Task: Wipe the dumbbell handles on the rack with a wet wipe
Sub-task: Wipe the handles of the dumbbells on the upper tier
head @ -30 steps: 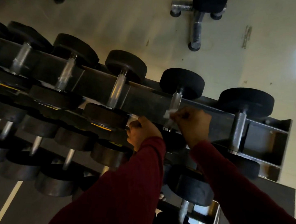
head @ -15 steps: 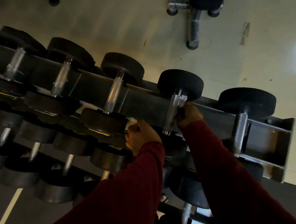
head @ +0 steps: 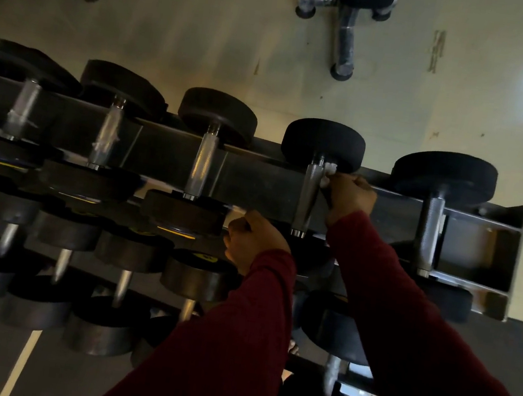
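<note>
Pale gym floor (head: pixel 175 30) lies behind a dark steel rack (head: pixel 256 177) loaded with dumbbells. Right hand (head: pixel 350 198): grip pressed together, pinching the wet wipe (head: pixel 328 173) against the far end of the fourth handle (head: pixel 309 197), just under the black weight head (head: pixel 323 144). A second ago the wipe sat near mid-handle; it has since travelled up its length. Judgement: this handle's stroke is near complete. Left hand (head: pixel 254 241): fist closed at the rack's near edge, contents not discernible. Rightmost handle (head: pixel 430 233) appears untouched.
</note>
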Demonstrator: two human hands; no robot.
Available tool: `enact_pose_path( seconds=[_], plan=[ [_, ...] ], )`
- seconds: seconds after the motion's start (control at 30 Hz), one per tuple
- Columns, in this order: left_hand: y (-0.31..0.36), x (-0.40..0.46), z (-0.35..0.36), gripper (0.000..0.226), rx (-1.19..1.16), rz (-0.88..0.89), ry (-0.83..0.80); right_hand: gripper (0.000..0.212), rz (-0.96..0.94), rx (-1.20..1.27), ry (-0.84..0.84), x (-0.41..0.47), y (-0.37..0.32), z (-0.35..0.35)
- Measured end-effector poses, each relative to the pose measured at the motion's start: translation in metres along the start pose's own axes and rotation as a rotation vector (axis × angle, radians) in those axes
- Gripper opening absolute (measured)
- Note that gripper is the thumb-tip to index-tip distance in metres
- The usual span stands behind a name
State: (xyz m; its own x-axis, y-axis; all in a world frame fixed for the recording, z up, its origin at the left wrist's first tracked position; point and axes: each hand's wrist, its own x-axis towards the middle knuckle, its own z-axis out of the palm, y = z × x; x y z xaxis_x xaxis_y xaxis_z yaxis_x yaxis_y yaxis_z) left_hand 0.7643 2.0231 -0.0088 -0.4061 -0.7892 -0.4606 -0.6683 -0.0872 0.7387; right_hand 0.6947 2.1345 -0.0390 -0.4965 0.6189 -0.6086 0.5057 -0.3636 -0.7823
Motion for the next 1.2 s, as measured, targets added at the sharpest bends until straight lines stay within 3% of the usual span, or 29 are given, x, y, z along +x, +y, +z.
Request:
enact_pose_path(
  seconds=[0.23, 0.33, 0.4, 0.5, 0.57, 0.7, 0.77, 0.9, 0.97, 1.1, 1.2],
  plan=[
    [0.001, 0.000, 0.001, 0.036, -0.039, -0.011, -0.003, 0.011, -0.836, -0.508, 0.045, -0.032, -0.007, 0.001],
    [0.002, -0.002, 0.000, 0.049, -0.052, -0.004, 0.009, 0.021, -1.068, -0.736, -0.045, -0.029, -0.006, 0.005],
    [0.003, -0.002, -0.001, 0.045, -0.057, -0.018, -0.002, 0.017, -1.117, -0.907, -0.114, -0.033, -0.007, 0.013],
    [0.005, -0.002, -0.002, 0.035, -0.058, -0.033, -0.011, 0.013, -1.141, -0.998, -0.101, -0.036, -0.009, 0.017],
    [0.005, -0.002, -0.002, 0.035, -0.053, -0.031, -0.016, 0.015, -1.118, -0.869, -0.081, -0.038, -0.010, 0.008],
    [0.004, -0.003, -0.001, 0.041, -0.072, -0.045, -0.018, 0.010, -0.857, -0.547, 0.040, -0.045, -0.011, -0.002],
    [0.003, -0.002, 0.001, 0.040, -0.064, -0.040, -0.007, 0.014, -0.897, -0.629, 0.030, -0.045, -0.011, 0.005],
    [0.003, 0.000, 0.001, 0.045, -0.054, -0.043, 0.002, 0.018, -1.030, -1.009, -0.141, -0.044, -0.015, 0.019],
    [0.004, -0.001, 0.001, 0.036, -0.055, -0.049, -0.007, 0.017, -1.022, -0.964, -0.139, -0.043, -0.012, 0.017],
    [0.003, -0.001, 0.002, 0.028, -0.070, -0.041, -0.001, 0.015, -0.703, -0.514, 0.034, -0.044, -0.001, -0.007],
    [0.003, -0.004, -0.001, 0.027, -0.061, -0.036, -0.002, 0.019, -0.331, -0.250, -0.044, -0.031, 0.001, -0.014]
  ],
)
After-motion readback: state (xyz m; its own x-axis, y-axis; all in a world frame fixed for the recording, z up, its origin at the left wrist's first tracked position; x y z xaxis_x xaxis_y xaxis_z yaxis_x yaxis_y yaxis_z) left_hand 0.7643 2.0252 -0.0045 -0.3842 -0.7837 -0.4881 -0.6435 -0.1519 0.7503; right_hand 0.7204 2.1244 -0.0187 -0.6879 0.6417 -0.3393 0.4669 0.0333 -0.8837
